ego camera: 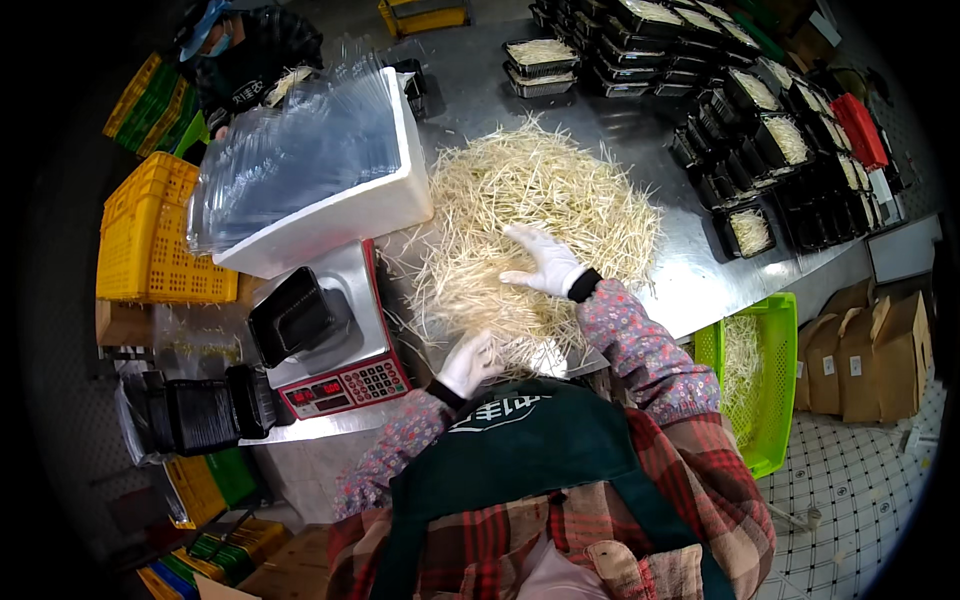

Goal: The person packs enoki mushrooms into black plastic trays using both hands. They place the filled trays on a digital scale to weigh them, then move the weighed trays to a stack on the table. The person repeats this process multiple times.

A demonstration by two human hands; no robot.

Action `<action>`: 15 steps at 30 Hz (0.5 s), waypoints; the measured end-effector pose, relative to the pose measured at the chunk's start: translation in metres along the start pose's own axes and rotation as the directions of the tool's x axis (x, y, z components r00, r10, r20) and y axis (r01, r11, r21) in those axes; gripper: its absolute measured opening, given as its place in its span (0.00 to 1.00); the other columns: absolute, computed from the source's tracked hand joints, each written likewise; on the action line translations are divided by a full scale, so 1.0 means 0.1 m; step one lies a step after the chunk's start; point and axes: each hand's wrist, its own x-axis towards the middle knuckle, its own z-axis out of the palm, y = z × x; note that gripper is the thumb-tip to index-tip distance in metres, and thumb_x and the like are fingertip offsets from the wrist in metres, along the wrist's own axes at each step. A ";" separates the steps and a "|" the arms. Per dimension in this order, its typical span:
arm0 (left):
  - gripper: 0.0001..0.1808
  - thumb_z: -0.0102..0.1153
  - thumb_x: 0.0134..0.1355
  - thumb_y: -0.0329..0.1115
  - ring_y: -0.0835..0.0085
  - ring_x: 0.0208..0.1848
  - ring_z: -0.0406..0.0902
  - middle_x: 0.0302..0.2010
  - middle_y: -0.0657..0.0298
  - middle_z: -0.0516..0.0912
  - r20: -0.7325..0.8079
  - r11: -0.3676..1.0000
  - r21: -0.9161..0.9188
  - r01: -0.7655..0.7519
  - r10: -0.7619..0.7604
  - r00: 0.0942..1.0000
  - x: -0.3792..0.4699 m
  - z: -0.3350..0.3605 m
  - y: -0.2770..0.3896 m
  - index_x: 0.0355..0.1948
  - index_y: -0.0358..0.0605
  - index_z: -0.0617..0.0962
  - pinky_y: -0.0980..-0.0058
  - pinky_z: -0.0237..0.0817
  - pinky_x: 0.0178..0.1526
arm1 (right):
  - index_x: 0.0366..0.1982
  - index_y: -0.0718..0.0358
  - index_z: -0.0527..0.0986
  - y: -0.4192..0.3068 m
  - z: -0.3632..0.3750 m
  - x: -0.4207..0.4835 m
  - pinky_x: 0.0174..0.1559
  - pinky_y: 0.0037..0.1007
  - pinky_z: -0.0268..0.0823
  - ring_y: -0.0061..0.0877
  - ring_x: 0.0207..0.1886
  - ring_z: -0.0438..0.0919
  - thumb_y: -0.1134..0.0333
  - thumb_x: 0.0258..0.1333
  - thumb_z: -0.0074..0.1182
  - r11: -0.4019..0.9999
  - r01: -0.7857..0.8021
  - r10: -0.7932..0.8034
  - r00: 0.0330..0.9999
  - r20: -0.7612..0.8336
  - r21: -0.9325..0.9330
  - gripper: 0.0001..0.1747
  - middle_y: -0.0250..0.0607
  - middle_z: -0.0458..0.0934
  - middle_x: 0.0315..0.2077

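A large heap of pale bean sprouts (555,180) is spread on the steel table (466,82) in front of me. My right hand (547,262), in a white glove, lies over the heap with thumb and fingers apart. At the heap's near edge is my left hand (469,366), also gloved; its fingers are apart beside the sprouts and seem to hold nothing. Left of the heap stands a red-edged digital scale (346,386). On its steel pan an unfilled black plastic tray (291,316) sits tilted.
Behind the scale, a white foam box (337,225) holds clear plastic lids (300,157). Nested black trays (201,412) stand at the left edge. Filled trays (540,56) are stacked far right. A green crate (784,390) holds sprouts. A masked co-worker (247,56) stands far left.
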 end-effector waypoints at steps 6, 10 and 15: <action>0.60 0.73 0.46 0.46 0.55 0.62 0.68 0.68 0.47 0.62 0.212 0.068 0.953 -0.296 0.549 0.809 -0.09 -0.55 -0.11 0.74 0.44 0.49 0.58 0.67 0.58 | 0.73 0.49 0.43 -0.04 0.33 -0.84 0.67 0.63 0.40 0.56 0.74 0.42 0.33 0.27 0.71 0.968 -0.073 0.062 0.997 -0.055 -0.240 0.75 0.56 0.41 0.72; 0.73 0.79 0.33 0.47 0.44 0.72 0.50 0.75 0.46 0.43 0.217 -0.405 0.914 -0.018 0.450 0.866 -0.05 0.21 0.37 0.75 0.50 0.44 0.53 0.60 0.65 | 0.73 0.49 0.39 -0.29 0.44 -0.68 0.66 0.67 0.40 0.57 0.74 0.41 0.42 0.22 0.76 0.922 0.015 0.023 0.995 0.092 -0.388 0.79 0.56 0.38 0.72; 0.75 0.78 0.35 0.42 0.44 0.63 0.65 0.73 0.44 0.48 0.175 -0.349 0.937 0.030 0.539 0.824 0.65 0.14 0.78 0.75 0.54 0.37 0.55 0.68 0.58 | 0.73 0.55 0.39 -0.07 0.28 -0.09 0.53 0.43 0.70 0.46 0.61 0.69 0.54 0.26 0.77 0.942 -0.023 0.081 0.984 0.159 -0.335 0.75 0.58 0.56 0.67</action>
